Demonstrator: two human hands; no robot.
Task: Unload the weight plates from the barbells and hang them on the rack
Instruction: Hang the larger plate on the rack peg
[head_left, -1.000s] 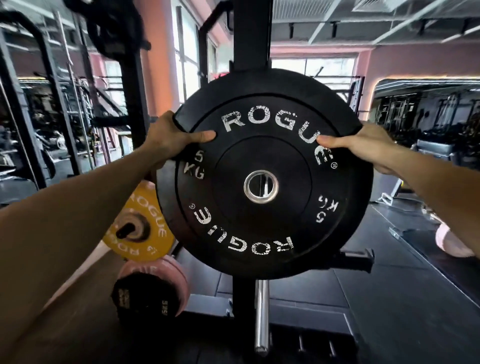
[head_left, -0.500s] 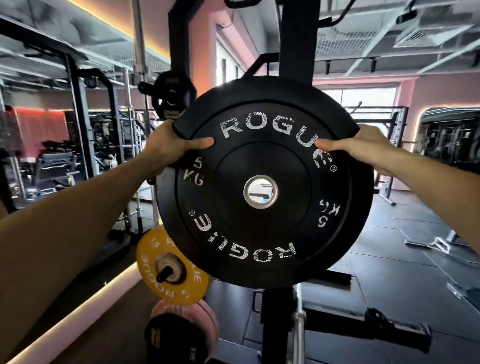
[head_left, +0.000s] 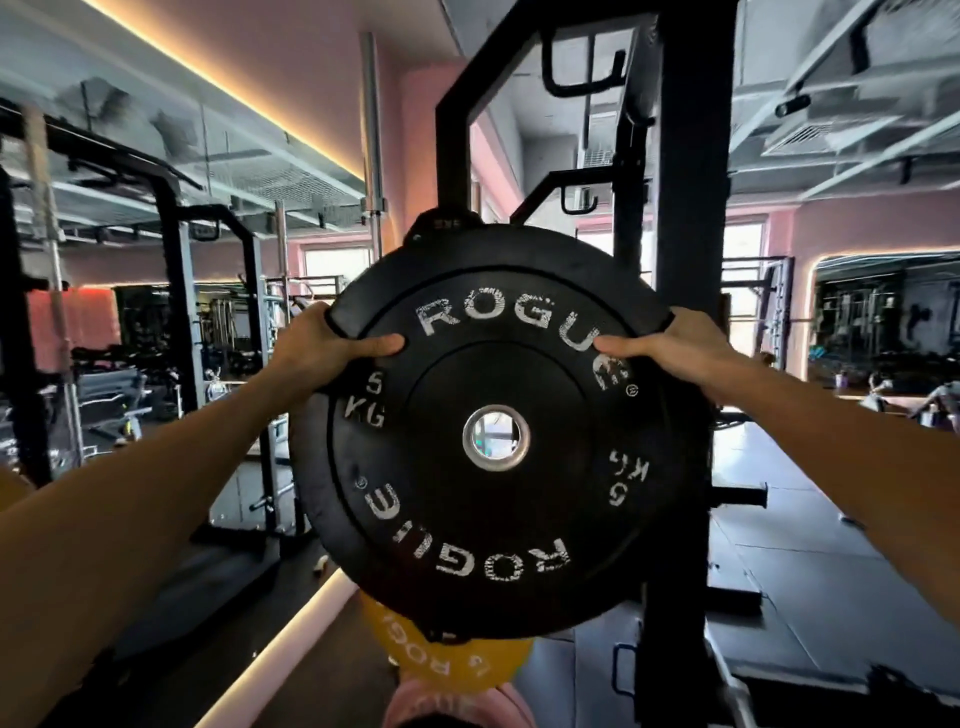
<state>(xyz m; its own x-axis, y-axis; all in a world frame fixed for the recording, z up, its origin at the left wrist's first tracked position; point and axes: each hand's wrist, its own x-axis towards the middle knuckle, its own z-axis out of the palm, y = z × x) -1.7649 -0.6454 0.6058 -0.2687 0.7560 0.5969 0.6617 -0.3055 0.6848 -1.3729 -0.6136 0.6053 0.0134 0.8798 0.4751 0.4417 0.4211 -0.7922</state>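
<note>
The black weight plate (head_left: 498, 436), marked ROGUE and 5 KG in worn white lettering, was held upright in front of you at chest height, its face turned toward the camera and its steel-ringed centre hole (head_left: 496, 438) showing daylight through it. Your left hand (head_left: 324, 353) gripped the upper left rim, thumb laid flat across the face and fingers wrapped behind the edge. Your right hand (head_left: 675, 345) gripped the upper right rim in the same way, thumb pointing inward just beside the final letter of the brand name. Both arms were extended.

The plate sat directly before the black rack upright (head_left: 685, 312), overlapping it on the right side (whether the plate touched the upright could not be determined). A short black peg (head_left: 737, 498) projected from the upright to the right of the plate, bare. Below the plate's lower edge a yellow plate (head_left: 457, 667) was partly visible, and beneath that a pink plate (head_left: 447, 706) at the bottom of the frame. A steel bar (head_left: 373, 130) stood vertical behind, against the pink wall.
</note>
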